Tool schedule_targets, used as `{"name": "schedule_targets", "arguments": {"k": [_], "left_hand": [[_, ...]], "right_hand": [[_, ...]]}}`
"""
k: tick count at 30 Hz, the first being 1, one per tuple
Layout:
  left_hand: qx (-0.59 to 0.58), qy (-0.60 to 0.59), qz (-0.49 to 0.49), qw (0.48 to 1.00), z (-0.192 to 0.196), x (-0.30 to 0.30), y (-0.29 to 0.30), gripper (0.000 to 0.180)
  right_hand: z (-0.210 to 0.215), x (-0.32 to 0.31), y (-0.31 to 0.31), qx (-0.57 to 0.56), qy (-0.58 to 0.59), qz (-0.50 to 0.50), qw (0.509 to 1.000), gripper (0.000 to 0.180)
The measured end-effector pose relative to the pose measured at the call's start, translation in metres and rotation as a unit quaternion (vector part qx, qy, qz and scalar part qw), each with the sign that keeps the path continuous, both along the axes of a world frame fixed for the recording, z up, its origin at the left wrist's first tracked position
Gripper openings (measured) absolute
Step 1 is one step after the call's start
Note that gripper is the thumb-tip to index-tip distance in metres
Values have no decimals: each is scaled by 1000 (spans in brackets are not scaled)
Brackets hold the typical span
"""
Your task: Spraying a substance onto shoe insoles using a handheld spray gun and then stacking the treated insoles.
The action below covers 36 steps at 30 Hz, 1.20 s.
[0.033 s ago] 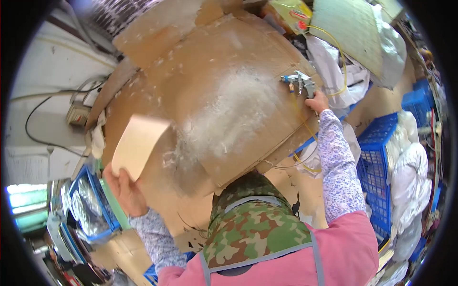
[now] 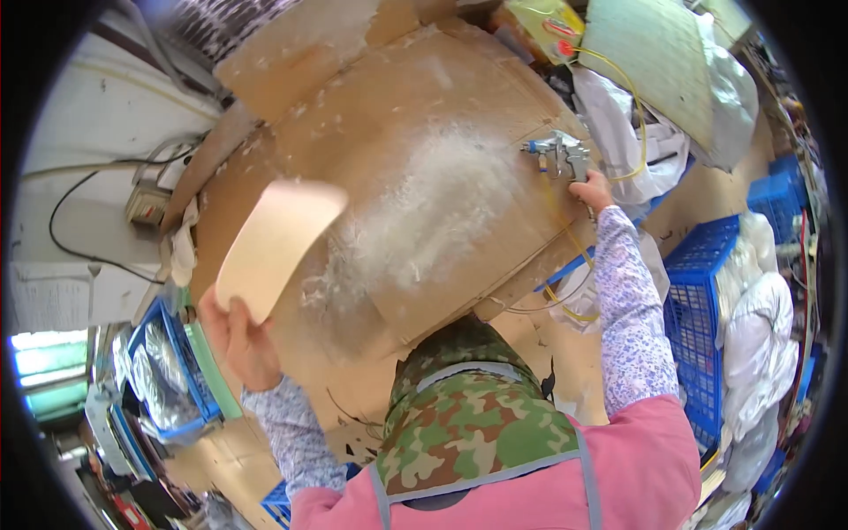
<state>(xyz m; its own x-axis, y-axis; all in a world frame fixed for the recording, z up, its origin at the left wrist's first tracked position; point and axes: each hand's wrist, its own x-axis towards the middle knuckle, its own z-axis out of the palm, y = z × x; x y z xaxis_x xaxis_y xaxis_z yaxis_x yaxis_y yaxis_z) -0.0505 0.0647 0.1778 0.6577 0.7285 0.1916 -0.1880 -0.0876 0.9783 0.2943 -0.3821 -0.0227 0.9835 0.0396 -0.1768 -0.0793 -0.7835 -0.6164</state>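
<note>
"Brown cardboard (image 2: 353, 115) is spread across the middle, marked by a whitish patch (image 2: 442, 203). How is the left grip (image 2: 240, 340) set?"

"One end of a pale panel (image 2: 278, 243) is pinched in it, with the thumb laid on the upper face."

"And where is the panel carried?"

"Over the left part of the cardboard, forward and to the right of the left grip. Its long axis is slanted from the held end at lower left to the free end at upper right, and a slight bend can be seen. Whether the cardboard is touched by it cannot be told."

"What is held on the other side?"

"A silver spray gun (image 2: 561, 155) is grasped by its handle in the right grip (image 2: 594, 190); whether the trigger is pressed cannot be made out. Its blue-tipped end is turned leftward, to the panel's side."

"Which grip is nearer to the panel?"

"The left, by which it is held. The gun is set well apart from it, and the two are separated by the whitish patch."

"Further out?"

"A yellow hose (image 2: 638, 106) is looped near the right grip, and a blue basket (image 2: 693, 322) is seen beyond the flowered sleeve (image 2: 632, 309)."
</note>
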Motion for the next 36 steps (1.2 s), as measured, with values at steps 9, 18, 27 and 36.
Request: {"name": "schedule_targets", "arguments": {"k": [9, 18, 27, 36], "left_hand": [[-186, 282, -128, 933, -154, 61, -84, 28], [-161, 239, -106, 952, -196, 26, -80, 40], [-312, 177, -93, 929, -195, 6, -81, 42], [-331, 177, -95, 922, -196, 3, -82, 45]], "right_hand": [[134, -112, -3, 468, 104, -5, 877, 47], [147, -222, 70, 310, 244, 144, 908, 37], [135, -252, 156, 164, 152, 329, 918, 34], [132, -255, 174, 146, 168, 348, 911, 33]]}}
